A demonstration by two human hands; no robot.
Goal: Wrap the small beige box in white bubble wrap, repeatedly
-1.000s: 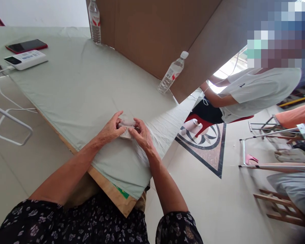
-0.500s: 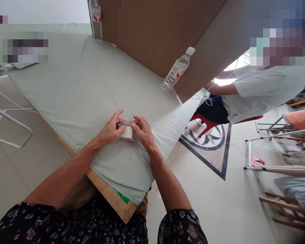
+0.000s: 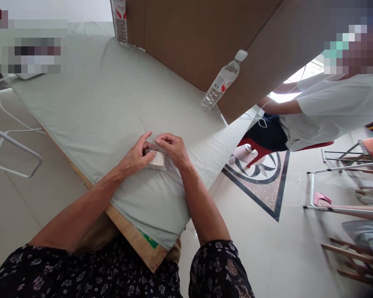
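Note:
A small pale box [image 3: 158,160] with fine print on its face rests at the near part of the cloth-covered table. My left hand [image 3: 137,155] grips its left end, thumb on top and index finger raised. Thin clear plastic [image 3: 170,167] shows around the box and reaches under my right wrist. Just beyond the box's upper right side, my right hand [image 3: 173,148] is closed in a pinch, thumb against fingertips. What lies in that pinch is too small to tell.
A pale green cloth [image 3: 90,95] covers the table. Brown cardboard panels [image 3: 186,45] stand at the back, with water bottles [image 3: 224,80] against them. Another person in a white shirt [image 3: 326,103] sits to the right. A white cable [image 3: 15,130] hangs at left.
My right hand has lifted off the box's right end and moved slightly up and left, its fingers drawn into a pinch. My left hand keeps its hold.

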